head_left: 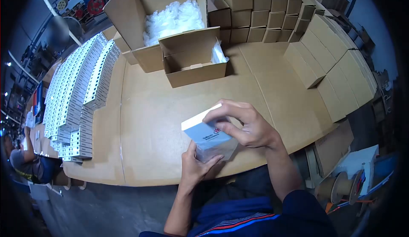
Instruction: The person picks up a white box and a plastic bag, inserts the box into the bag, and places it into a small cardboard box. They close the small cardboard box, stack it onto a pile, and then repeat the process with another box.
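A small white and light-blue box [204, 131] with printing on its face is held above the table, near its front edge. The thumb and fingers of my right hand [247, 124] pinch its upper right part. Below it, my left hand [198, 162] is wrapped round a clear plastic bag [213, 151], which surrounds the lower part of the box. Behind my hands stands an open brown carton [198, 77] with a piece of clear plastic over its right corner.
A large open carton [123, 13] holds a heap of clear plastic bags [177, 19]. Stacked white boxes [74, 88] line the left side. Brown cartons [275, 4] are stacked at the back, with more [336, 62] at the right. A person [27, 160] sits at the far left.
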`<action>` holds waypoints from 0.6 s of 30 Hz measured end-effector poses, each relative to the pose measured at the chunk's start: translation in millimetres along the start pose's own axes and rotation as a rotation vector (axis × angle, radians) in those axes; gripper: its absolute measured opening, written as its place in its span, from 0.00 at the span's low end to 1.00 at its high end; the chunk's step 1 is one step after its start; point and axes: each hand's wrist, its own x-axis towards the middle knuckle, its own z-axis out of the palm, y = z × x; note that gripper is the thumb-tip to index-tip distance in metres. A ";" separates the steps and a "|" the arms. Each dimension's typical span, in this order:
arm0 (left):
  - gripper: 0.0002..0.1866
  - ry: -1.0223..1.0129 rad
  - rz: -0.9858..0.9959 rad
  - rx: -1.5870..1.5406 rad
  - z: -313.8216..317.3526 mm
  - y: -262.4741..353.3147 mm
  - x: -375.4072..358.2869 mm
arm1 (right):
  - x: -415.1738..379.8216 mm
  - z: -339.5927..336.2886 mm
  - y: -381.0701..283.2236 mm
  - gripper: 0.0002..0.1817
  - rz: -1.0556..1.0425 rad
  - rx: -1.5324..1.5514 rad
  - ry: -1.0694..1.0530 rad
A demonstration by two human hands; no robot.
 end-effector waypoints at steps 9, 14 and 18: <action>0.34 -0.007 -0.108 -0.334 -1.4 -3.0 -2.3 | -7.6 1.4 12.3 0.15 0.288 0.273 0.064; 0.31 -0.063 -0.084 -0.200 -7.7 -2.4 -1.6 | -11.3 3.5 17.3 0.15 0.238 0.333 0.201; 0.31 -0.090 -0.122 -0.256 -8.1 -5.7 -2.3 | -10.4 12.1 22.1 0.14 0.189 0.376 0.262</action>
